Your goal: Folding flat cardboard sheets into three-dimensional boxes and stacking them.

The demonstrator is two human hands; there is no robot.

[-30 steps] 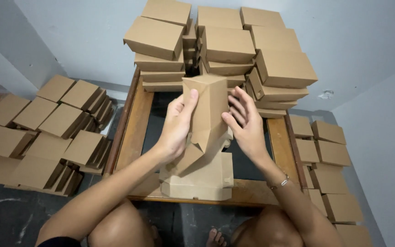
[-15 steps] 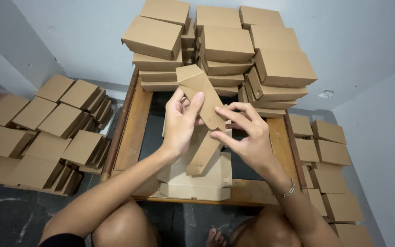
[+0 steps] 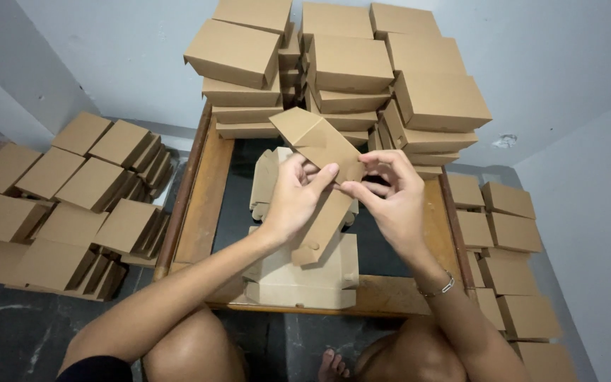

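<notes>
Down and flatter now — the cardboard blank (image 3: 323, 159) has tipped from the upright hold of a second ago into a slant, its folded flap up near the stacked boxes and its long body running down toward the lap. Both hands have closed in on its middle. The left hand (image 3: 293, 198) pinches it from the near side, thumb on the face and fingers wrapped behind; the right hand (image 3: 390, 201) meets it with thumb and forefinger nipped on the edge, the other fingers curled loose above. So both are grasping the same piece, held in the air over the wooden tray (image 3: 206, 191).

By the look of it, this is a light thing — thin brown card, stiff across its panels but ready to bend along the pressed creases. Dry and matte, so it shouldn't slip. It will crease wrongly if squeezed mid-panel, so the best hold is right beside a fold line, near the edges, where the fingers are now.

Below it lies a pile of flat blanks (image 3: 305, 272) on the near end of the tray, and another unfolded piece (image 3: 266, 177) sits just behind the left hand. At the far end, finished boxes (image 3: 351, 64) stand in tall stacks against the wall. More finished boxes spread on the floor to the left (image 3: 72, 205) and in a row to the right (image 3: 507, 233). A thin bracelet (image 3: 441, 286) circles the right wrist.
</notes>
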